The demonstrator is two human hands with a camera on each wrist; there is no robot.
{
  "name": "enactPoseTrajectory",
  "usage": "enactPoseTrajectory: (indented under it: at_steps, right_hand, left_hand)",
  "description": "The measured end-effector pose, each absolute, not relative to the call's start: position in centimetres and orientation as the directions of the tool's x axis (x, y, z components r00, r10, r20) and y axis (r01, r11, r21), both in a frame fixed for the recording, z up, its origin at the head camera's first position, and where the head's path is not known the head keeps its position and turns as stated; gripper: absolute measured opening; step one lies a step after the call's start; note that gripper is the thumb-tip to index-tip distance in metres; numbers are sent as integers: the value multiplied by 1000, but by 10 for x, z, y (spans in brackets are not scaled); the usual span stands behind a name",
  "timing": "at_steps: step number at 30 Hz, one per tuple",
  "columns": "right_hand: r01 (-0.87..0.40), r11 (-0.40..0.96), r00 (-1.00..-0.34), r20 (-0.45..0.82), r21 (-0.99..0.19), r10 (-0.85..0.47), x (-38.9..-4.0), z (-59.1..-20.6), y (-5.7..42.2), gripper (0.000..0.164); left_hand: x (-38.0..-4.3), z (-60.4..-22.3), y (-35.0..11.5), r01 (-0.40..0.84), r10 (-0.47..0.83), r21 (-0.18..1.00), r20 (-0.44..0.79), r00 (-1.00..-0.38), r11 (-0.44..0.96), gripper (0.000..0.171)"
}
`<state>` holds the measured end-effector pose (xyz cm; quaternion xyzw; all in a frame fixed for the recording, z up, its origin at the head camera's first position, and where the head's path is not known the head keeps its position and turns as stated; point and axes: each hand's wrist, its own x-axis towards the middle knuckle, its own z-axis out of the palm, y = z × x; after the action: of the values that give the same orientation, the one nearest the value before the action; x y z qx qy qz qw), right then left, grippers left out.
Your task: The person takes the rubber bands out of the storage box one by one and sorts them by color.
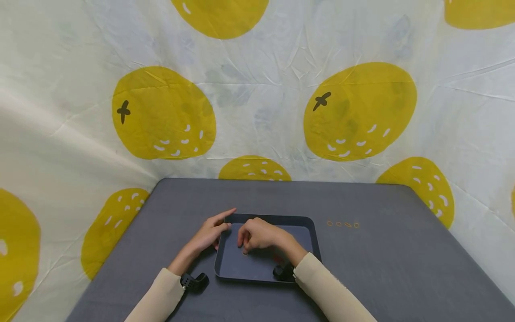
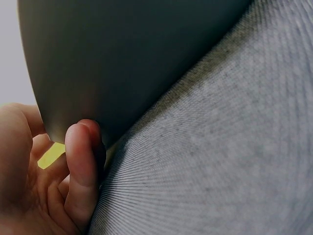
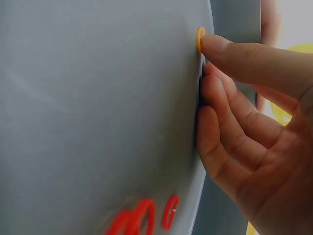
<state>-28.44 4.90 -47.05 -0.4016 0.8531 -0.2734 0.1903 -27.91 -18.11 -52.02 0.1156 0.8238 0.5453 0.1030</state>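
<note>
A shallow dark tray (image 1: 265,278) lies in front of me. My left hand (image 1: 210,233) grips its far left corner, thumb over the rim and index finger pointing away along the far side. In the left wrist view, curled fingers (image 2: 82,161) bear against the tray's outer wall. Over the tray floor, my right hand (image 1: 259,235) is bent downward with fingers curled. Its thumb tip meets a small orange ring (image 3: 200,40) close over the floor, and the index fingertip is hidden behind the thumb. Several red rings (image 3: 170,213) lie in the tray, partly under my right wrist.
Several thin orange rings (image 1: 339,224) lie in a row on the grey table (image 1: 378,264), right of the tray. A pale curtain (image 1: 257,112) with yellow fruit prints hangs behind the table. Both wrists carry black cameras close to the tray.
</note>
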Motion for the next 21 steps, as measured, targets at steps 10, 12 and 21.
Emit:
enactPoseTrajectory:
  at_steps: [10,12,21]
  right_hand:
    - [-621,511,-578,-93,-594,-811,-283,-473,50,16]
    - [-626,514,-577,-95,-586,-811,-282,-474,50,16]
    - [-638,529,-586,-93,-560,-805,-283,-473,50,20]
  left_hand:
    - [-278,-523,-181,85,308,921,-39,-951,381,53]
    - [-277,-523,-181,88,309,920,-37,-950,382,53]
    - [-276,-521,-180,90,304,923,-31,-952,375,53]
